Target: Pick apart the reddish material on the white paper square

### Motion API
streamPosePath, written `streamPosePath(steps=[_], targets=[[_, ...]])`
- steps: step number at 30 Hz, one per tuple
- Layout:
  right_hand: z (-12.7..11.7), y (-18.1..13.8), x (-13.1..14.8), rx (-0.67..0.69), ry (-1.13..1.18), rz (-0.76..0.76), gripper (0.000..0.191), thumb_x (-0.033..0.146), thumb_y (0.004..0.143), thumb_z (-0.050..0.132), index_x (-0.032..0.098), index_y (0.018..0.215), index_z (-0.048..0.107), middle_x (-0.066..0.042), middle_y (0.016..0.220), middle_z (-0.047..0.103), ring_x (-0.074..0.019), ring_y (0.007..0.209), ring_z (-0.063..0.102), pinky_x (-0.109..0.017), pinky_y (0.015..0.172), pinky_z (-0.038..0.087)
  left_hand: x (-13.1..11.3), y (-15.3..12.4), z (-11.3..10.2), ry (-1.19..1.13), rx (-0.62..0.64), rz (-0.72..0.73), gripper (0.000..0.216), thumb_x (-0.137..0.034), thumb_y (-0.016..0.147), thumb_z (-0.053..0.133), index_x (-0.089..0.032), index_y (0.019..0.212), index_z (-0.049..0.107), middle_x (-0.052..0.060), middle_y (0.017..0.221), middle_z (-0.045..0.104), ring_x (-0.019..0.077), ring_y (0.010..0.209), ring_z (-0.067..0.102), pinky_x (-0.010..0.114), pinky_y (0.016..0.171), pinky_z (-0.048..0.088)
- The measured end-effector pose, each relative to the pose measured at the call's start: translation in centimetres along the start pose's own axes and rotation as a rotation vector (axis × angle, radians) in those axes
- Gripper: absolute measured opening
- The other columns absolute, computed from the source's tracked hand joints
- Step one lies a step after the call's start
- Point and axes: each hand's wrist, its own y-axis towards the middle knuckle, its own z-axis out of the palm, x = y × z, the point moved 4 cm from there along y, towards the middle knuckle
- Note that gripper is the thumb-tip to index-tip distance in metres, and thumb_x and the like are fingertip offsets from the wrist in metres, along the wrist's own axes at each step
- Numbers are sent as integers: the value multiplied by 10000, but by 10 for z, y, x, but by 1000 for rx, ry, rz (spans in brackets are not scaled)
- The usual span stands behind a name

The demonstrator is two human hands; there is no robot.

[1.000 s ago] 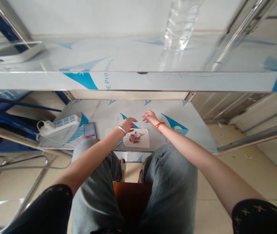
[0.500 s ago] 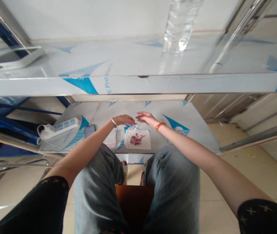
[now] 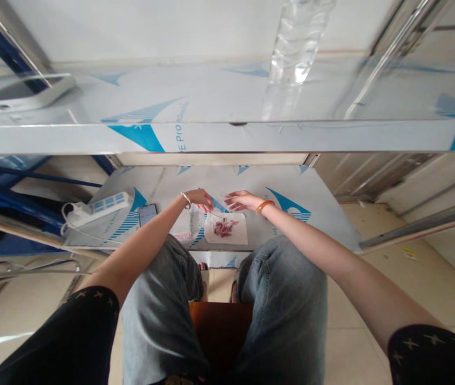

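Observation:
My left hand (image 3: 200,199), with a silver bangle at its wrist, has its fingertips pinched together. A thin thread (image 3: 217,216) runs from them to the right, over the edge of a white cloth (image 3: 240,237). On that cloth lies a heap of small pinkish-red pieces (image 3: 223,229), too small to tell their kind. My right hand (image 3: 243,201), wearing an orange bracelet, is a short way to the right above the cloth's far edge. Its fingers are stretched out and apart, and I see nothing in them.
A phone (image 3: 147,214) and a white power strip (image 3: 105,205) lie left on the lower shelf (image 3: 315,230). Beside the cloth is a small pinkish packet (image 3: 182,236). The upper shelf (image 3: 219,138) overhangs behind, bearing a water bottle (image 3: 297,48) and a white-framed device (image 3: 22,99).
My hands have drawn apart; the left moved left and slightly down, the right slightly down. The thread now shows at the left fingertips. The heap stays put.

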Motion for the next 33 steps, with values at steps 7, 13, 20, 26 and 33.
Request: streamPosePath(steps=[7, 13, 20, 26, 33], targets=[[5, -2, 1, 20, -176, -29, 115, 59, 750, 662, 131, 835, 693, -59, 782, 730, -122, 618, 668, -197, 562, 536, -6, 0, 6, -90, -22, 28, 37, -56, 785, 674, -42, 813, 693, 16, 608, 669, 114, 612, 612, 179, 679, 413], [10, 1, 0, 14, -272, -39, 201, 88, 674, 750, 139, 865, 714, -52, 736, 725, -133, 590, 656, -220, 577, 532, -13, 4, 4, -152, -89, 136, 81, -124, 741, 698, -169, 675, 683, 12, 613, 674, 148, 657, 632, 213, 665, 462], [7, 0, -2, 95, -334, -11, 120, 234, 826, 690, 132, 879, 724, -87, 919, 743, -111, 675, 663, -183, 605, 505, -2, 9, -2, 13, -64, 119, 91, -252, 711, 686, -170, 673, 671, 32, 701, 720, 169, 763, 679, 234, 712, 479], [6, -4, 2, 88, -293, -44, 159, 273, 843, 675, 129, 874, 735, -91, 943, 741, -111, 695, 663, -186, 621, 503, 4, 14, -2, 37, -32, 90, 57, -246, 666, 693, -190, 655, 691, 20, 682, 722, 172, 763, 694, 217, 668, 476], [8, -4, 5, 29, -270, -36, 110, 183, 885, 599, 122, 869, 689, -99, 967, 734, -97, 637, 656, -171, 566, 495, 1, 11, 1, 52, 2, 85, 42, -192, 631, 684, -182, 667, 703, 18, 671, 725, 165, 728, 692, 211, 651, 471]])
